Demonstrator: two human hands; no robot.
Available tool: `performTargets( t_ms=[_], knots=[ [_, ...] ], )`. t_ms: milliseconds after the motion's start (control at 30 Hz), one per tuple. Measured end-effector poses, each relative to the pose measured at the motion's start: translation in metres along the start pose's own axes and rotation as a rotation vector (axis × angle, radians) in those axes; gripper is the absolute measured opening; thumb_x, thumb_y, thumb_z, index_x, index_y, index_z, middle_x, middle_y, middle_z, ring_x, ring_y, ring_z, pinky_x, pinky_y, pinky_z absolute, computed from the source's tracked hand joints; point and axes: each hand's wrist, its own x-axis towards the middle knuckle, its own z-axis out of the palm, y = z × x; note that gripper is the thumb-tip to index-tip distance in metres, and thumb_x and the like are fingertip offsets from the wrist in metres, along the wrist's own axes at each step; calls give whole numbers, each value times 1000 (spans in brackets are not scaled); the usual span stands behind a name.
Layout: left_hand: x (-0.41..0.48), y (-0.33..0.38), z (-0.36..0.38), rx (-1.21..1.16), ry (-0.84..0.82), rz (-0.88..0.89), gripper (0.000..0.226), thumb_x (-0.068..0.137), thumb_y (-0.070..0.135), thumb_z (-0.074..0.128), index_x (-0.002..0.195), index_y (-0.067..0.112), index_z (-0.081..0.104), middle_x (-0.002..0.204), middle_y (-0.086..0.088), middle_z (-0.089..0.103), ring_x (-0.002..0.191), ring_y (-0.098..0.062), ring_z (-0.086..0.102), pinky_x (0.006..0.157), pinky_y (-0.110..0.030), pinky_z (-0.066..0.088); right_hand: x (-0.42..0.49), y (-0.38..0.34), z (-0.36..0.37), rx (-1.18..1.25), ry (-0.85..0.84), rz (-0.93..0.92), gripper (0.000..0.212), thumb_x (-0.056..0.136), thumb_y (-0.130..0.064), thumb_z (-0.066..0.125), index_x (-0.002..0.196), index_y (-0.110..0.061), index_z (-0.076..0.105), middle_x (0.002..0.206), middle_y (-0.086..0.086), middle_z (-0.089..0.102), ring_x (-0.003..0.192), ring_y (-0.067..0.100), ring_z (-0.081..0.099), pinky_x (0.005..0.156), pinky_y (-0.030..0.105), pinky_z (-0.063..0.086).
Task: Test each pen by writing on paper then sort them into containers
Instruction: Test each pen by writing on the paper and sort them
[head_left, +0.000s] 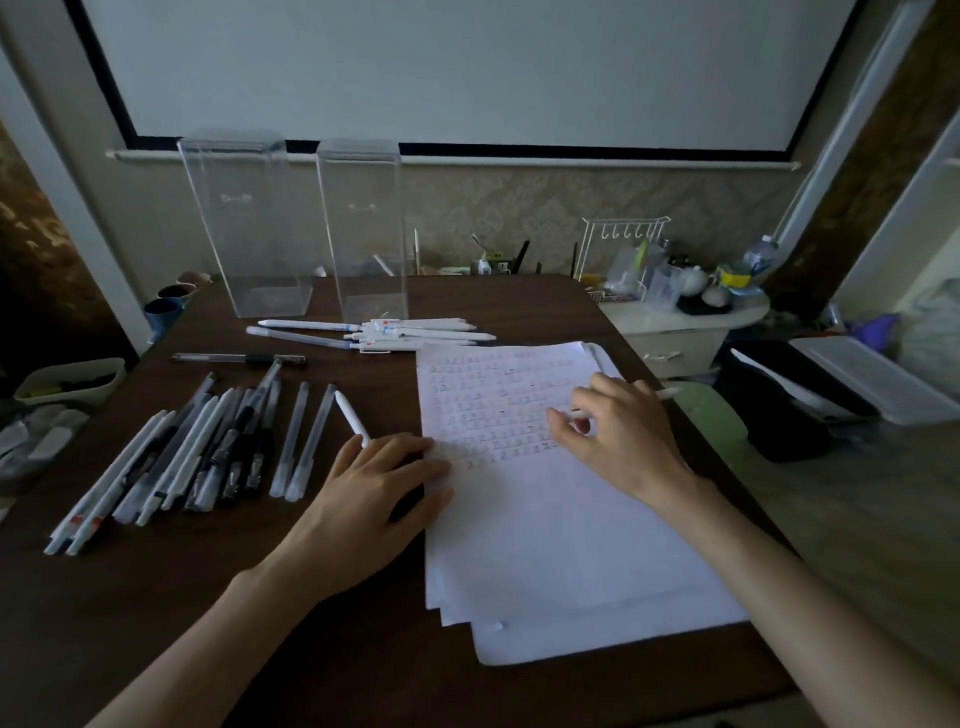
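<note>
Head view: testing step. Right hand (618, 431) pinches white pen (667, 394), tip down mid-paper (545, 545). Left hand (374, 493) lies flat, fingers loose, on paper's left edge. Next, likely: lift pen, choose a clear container (363, 234) beyond paper's far edge.

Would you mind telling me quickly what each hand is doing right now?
Left hand: open, resting flat on the edge of the paper.
Right hand: gripping a white pen over the paper.

pens (197, 452) left of paper (545, 519), containers (244, 228) behind
</note>
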Motion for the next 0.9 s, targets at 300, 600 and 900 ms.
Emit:
performTargets(
  t_ms=[300,600,900],
  knots=[
    [21,53,5,-37,-80,249,50,95,54,24,123,30,57,137,6,47,123,-8,40,99,-23,30,1,17,-8,400,278,11,38,85,-41,62,95,-4,58,94,2,51,80,14,57,72,20,46],
    [63,73,31,-10,-293,400,56,95,56,26,147,37,18,157,10,5,140,-1,-2,112,-20,-7,2,21,-19,972,178,683,56,92,-54,33,85,-8,66,62,6,64,57,9,52,54,18,41],
    [57,72,38,-59,-258,365,60,92,59,18,147,36,21,156,7,12,142,-7,7,109,-22,-7,3,16,-4,895,-59,561,27,81,-2,66,66,-12,46,55,-5,48,49,1,44,49,15,34]
  ],
)
